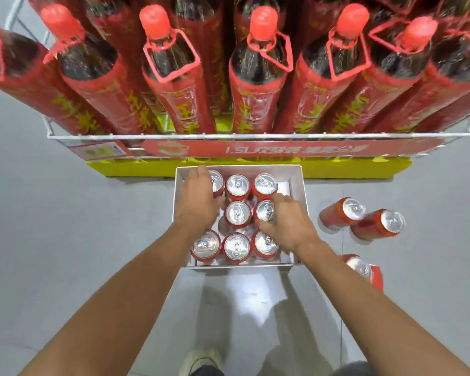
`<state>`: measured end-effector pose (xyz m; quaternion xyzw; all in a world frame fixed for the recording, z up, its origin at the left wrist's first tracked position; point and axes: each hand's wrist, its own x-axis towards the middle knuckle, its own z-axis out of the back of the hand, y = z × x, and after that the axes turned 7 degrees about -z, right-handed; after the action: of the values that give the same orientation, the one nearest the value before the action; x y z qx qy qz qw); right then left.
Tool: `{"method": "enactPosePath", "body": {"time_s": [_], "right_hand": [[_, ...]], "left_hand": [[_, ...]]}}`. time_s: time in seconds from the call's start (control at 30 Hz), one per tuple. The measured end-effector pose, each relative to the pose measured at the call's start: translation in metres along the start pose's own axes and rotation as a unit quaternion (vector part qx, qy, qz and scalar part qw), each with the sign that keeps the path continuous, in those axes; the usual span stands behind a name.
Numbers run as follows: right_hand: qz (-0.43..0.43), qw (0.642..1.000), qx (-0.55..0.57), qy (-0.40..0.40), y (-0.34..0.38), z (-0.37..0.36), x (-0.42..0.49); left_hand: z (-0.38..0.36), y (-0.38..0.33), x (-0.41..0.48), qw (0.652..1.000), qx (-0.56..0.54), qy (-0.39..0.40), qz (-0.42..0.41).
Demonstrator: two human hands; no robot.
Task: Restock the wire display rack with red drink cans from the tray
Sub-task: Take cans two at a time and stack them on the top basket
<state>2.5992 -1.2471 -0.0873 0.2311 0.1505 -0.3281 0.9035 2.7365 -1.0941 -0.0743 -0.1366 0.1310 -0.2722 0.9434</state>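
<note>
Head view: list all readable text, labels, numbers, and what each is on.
"1.5L" then blurred characters, unreadable: red banner strip on the wire rack front.
Yellow characters on the bottle labels: too blurred to read.
Small price tag at the rack's left: too small to read.
Red cans in the tray: only tops show, no text legible.
Loose cans on floor: side print blurred.

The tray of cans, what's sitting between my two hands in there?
In the head view, one upright can stands between the left hand and right hand.
</note>
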Motion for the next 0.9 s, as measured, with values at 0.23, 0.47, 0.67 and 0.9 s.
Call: {"method": "enactPosePath", "body": {"time_s": [0.23,0.47,0.67,0.9], "right_hand": [[-0.025,0.993,0.107,-0.049,0.005,0.020,-0.012],[0.039,0.975,0.208,-0.064,0.059,0.211,-0.091],[0.098,0.958,0.245,-0.109,0.138,0.436,-0.182],[0.143,0.926,0.311,-0.157,0.235,0.684,-0.273]], "left_hand": [[0.017,0.004,-0.012,0.992,-0.123,-0.019,0.018],[0.183,-0.055,-0.053,0.969,-0.234,0.029,-0.075],[0.422,-0.138,-0.079,0.940,-0.307,0.010,-0.146],[0.705,-0.237,-0.101,0.896,-0.397,-0.030,-0.199]]}}
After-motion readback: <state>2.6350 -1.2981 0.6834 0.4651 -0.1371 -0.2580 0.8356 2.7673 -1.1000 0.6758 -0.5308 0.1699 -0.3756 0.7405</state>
